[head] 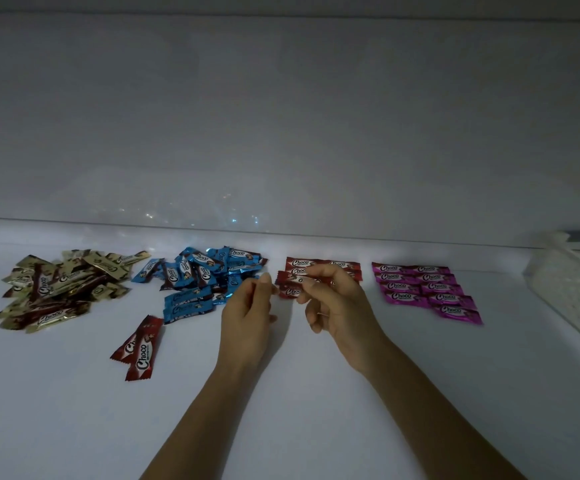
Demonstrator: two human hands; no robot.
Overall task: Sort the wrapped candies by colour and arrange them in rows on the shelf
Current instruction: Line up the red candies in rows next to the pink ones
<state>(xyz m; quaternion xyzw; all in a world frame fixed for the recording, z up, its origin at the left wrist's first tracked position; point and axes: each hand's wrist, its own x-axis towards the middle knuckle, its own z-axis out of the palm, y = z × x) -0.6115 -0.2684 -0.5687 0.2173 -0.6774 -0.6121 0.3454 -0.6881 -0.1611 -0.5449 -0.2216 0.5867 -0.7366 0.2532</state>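
Your right hand [337,303] pinches a red candy [290,279] between thumb and fingertips, holding it lengthwise just over the front of the red rows [337,265]. Your left hand [245,313] has its fingers curled, with the tips at the candy's left end. You cannot tell from this view whether that hand actually grips the wrapper or only touches it.

The red rows lie flat on the shelf [316,393] right of the middle, partly hidden behind your fingers. Just to their right, and apart from them, the pink candies [423,289] lie in two neat columns, wrappers running left to right.

To the left of your hands the blue candies [205,275] sit in a loose heap, overlapping at all angles, with a few at the front lying straighter. Further left, near the blue heap, the gold candies [63,289] form another jumbled pile, some showing dark brown sides.

Two loose red candies [139,348] lie side by side, touching, near the front edge of the shelf and below the blue heap, well apart from the red rows.

A white slotted basket [572,289] stands at the far right of the shelf. A plain pale wall [281,133] rises behind everything, and the light is dim.
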